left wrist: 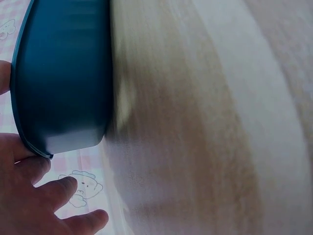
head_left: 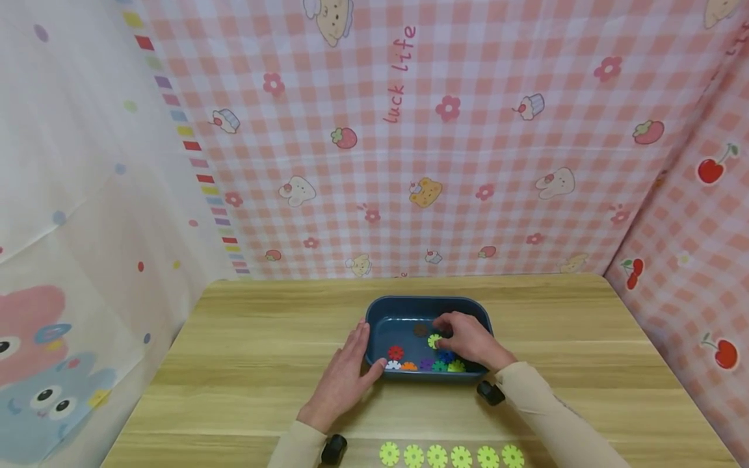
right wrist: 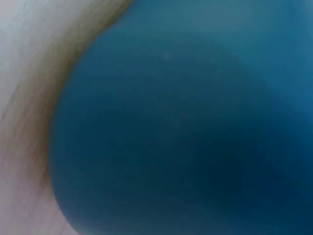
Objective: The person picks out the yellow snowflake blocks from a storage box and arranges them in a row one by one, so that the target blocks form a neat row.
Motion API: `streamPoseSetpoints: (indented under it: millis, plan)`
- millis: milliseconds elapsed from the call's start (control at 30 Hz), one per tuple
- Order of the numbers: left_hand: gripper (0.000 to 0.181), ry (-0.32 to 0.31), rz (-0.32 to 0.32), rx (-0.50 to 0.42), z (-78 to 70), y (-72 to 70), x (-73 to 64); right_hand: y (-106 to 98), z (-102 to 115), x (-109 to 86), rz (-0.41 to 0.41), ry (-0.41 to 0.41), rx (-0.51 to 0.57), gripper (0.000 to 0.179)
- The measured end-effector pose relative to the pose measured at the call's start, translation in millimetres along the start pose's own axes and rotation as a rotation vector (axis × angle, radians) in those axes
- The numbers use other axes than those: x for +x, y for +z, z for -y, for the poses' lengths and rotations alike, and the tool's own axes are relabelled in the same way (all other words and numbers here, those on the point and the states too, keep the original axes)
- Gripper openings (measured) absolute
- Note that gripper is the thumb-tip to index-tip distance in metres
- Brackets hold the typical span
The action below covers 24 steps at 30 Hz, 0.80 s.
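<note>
A dark blue tray [head_left: 427, 378] holds several toothed plastic discs, among them a red disc [head_left: 395, 352], a white disc [head_left: 394, 365], an orange disc [head_left: 409, 366], a purple disc [head_left: 426, 364] and a brown disc [head_left: 420, 330]. My left hand [head_left: 345, 377] rests at the tray's left end, thumb on the front rim; its outer fingers [left wrist: 58, 191] spread loosely in the left wrist view. Inside the tray, my right hand [head_left: 468, 338] pinches a yellow-green disc [head_left: 433, 341] at its thumb tip. Only the tray's blurred blue wall [right wrist: 171, 137] fills the right wrist view.
Near the front edge of the wooden table [head_left: 251, 364], several yellow-green discs [head_left: 437, 456] lie in a row. A pink checked cloth [head_left: 374, 162] hangs behind the table, with a white printed cloth [head_left: 88, 195] at the left.
</note>
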<state>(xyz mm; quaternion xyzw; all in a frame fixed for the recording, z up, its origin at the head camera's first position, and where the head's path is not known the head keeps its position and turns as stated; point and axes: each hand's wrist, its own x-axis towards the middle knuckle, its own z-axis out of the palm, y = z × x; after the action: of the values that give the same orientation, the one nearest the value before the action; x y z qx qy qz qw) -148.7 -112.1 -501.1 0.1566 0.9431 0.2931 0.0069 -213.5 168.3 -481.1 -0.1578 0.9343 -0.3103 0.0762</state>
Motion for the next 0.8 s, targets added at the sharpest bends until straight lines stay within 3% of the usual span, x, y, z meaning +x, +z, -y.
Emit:
streamPoseSetpoints:
  millis: [167,400,800]
  plan:
    - [0.08,-0.008,0.003,-0.002,-0.4,-0.1,0.4,1.8,-2.0,3.5,0.012,0.015,-0.037,0.03]
    - [0.08,-0.008,0.01,-0.012,-1.3,0.2,-0.8,7.9,-3.4,4.3,0.017,-0.036,-0.096,0.033]
    - [0.081,0.006,0.001,-0.019,0.6,-0.1,-0.4,9.5,1.8,5.6,0.053,0.003,-0.123,0.028]
